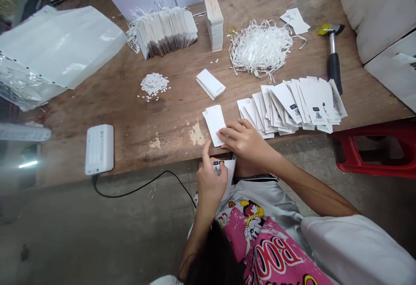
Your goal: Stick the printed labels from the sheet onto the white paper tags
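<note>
White plastic bag [58,46], contents hidden; left hand [211,185] grips a card [229,168]

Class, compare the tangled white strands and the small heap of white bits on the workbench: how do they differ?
The tangled strands are long and thin, the white bits short and grainy. The strands form a larger, higher mound; the bits a low, small heap. Both are white, on the wooden workbench.

Count by kind: two hands [227,155]; one tag [216,166], held in the left hand; three stacks of white tags [212,16]; one fanned row of tags [292,107]; one rank of strung tags [164,31]; one tangle of white cords [260,49]; one heap of white pellets [154,84]; one hammer [333,55]; one power bank [99,149]; one black cable [143,185]; one red stool [373,150].
</note>
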